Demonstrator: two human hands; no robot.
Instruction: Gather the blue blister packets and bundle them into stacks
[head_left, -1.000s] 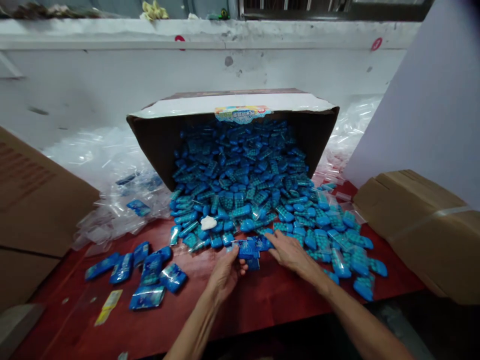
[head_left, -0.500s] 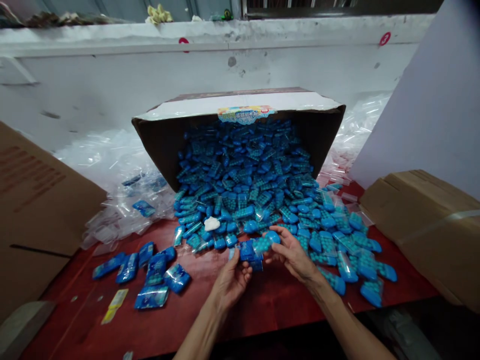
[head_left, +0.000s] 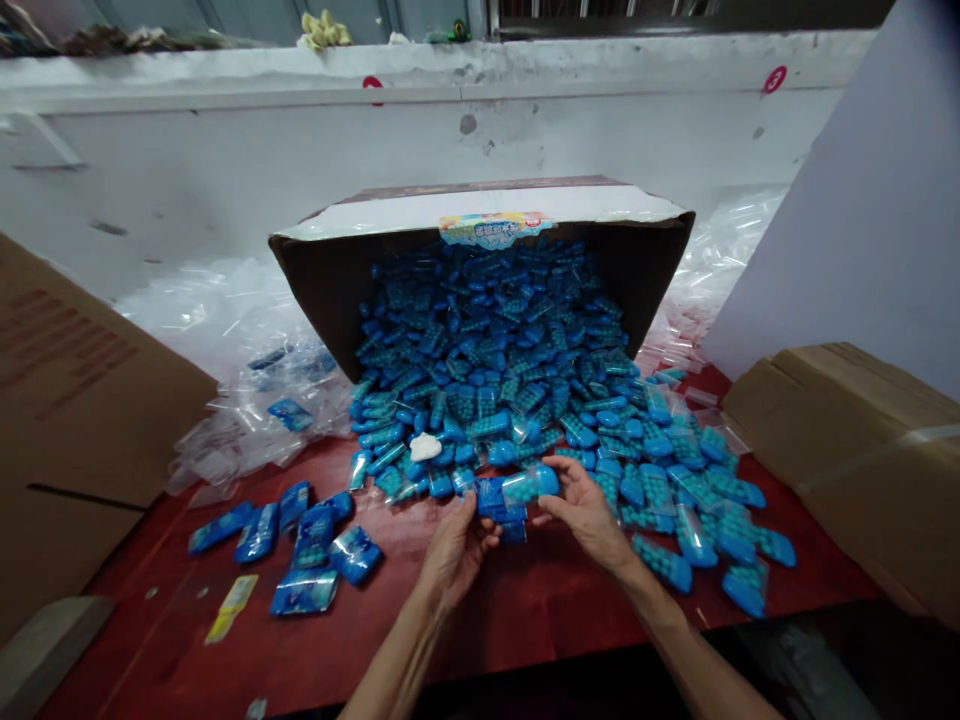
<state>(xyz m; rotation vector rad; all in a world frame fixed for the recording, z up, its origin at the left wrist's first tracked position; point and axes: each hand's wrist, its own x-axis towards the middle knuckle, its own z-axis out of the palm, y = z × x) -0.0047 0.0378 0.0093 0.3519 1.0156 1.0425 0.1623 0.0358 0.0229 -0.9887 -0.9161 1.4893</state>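
Observation:
Pinched in my left hand (head_left: 454, 550) are blue printed sleeves (head_left: 493, 497), at least two by the look of their layered ends. My right hand (head_left: 589, 510) grips the blue-capped end of a small clear bottle (head_left: 528, 486) filled with teal pellets. The bottle's other end meets the upper sleeve and is partly inside it; how deep, I cannot tell. Behind both hands lies a large heap of similar bottles (head_left: 487, 400), spilling out of a tipped carton (head_left: 300, 290). To the left, several sleeved bottles (head_left: 313, 535) lie on the red table (head_left: 517, 640).
Clear plastic sleeves (head_left: 240, 400) are piled at the left, with a few blue ones among them. A white lump (head_left: 425, 447) sits on the heap's front edge. Brown boxes stand left (head_left: 82, 420) and right (head_left: 847, 450). A yellow strip (head_left: 231, 608) lies front left.
The bottle in my right hand has turned more level, in line with the sleeve, and sits closer against it. My left hand keeps its hold on the sleeves. The view has shifted slightly.

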